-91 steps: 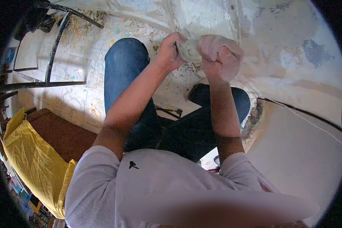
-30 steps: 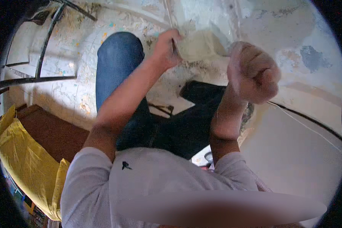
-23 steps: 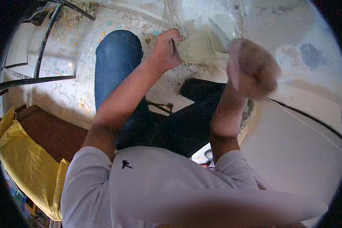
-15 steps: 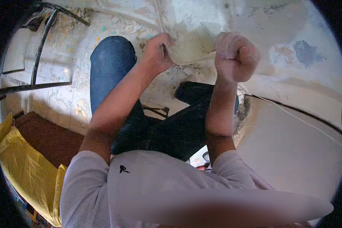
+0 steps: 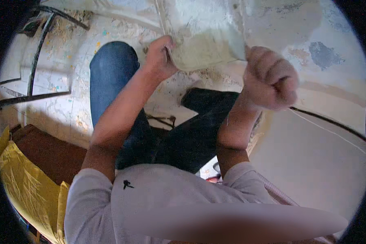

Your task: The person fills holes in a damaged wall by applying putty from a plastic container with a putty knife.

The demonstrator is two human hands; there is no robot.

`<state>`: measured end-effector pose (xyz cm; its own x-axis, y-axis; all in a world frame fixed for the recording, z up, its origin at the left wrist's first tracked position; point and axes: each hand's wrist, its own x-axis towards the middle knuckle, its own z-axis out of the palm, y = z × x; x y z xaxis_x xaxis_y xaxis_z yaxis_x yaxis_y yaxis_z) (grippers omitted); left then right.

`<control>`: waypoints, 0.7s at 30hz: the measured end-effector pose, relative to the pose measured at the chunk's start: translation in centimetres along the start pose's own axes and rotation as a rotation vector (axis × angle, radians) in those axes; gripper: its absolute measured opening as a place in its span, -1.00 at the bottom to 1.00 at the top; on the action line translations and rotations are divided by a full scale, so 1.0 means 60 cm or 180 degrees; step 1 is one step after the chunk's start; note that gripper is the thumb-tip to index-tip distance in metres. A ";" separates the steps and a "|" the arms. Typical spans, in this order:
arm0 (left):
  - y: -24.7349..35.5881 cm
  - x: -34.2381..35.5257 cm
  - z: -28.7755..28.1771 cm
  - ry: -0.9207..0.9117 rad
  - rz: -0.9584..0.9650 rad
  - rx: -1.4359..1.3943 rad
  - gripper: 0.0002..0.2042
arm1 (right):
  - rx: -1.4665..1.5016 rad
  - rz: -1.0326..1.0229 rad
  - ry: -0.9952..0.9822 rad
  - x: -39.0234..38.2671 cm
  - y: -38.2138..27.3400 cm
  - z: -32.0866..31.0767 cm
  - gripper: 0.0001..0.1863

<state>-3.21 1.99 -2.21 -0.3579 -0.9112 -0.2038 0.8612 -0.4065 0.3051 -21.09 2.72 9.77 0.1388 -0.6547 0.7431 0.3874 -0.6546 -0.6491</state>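
Pale crumpled sheet (image 5: 205,51) stretched between both hands, above the knees. Left hand (image 5: 160,57) pinches its left edge; right hand (image 5: 270,77) is a closed fist at its right end, grip not clearly visible. Yellow bag (image 5: 24,187) well below-left of the hands, on the paint-spattered floor (image 5: 65,110).

The scene is lit brightly from the upper right, where the plastered wall (image 5: 280,24) is washed out by glare. Straight edges are bent toward the rim and a black vignette is imposed by the fisheye lens. The right hand (image 5: 270,77) is softened by motion blur, and the lower edge is smeared out of focus.
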 end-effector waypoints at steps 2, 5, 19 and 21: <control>0.001 0.001 0.003 -0.0334 -0.0213 -0.0034 -0.36 | -0.1219 -0.0103 0.0219 -0.027 0.034 -0.032 -0.64; -0.002 0.005 0.004 -0.0066 -0.0001 -0.0006 -0.36 | -0.0532 0.0248 0.0176 0.003 0.037 -0.004 -0.60; 0.001 0.003 0.007 0.0146 -0.0163 0.0117 -0.34 | 0.0289 0.0101 -0.0130 0.006 0.000 -0.034 -0.65; 0.003 0.002 0.011 0.0040 -0.0278 0.0065 -0.33 | -0.1325 -0.0304 0.0090 -0.007 0.033 -0.034 -0.64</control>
<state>-3.36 1.79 -1.55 -0.4266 -0.8715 -0.2420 0.8193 -0.4857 0.3047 -22.26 0.93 7.83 0.0929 -0.5900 0.8020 -0.0044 -0.8057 -0.5923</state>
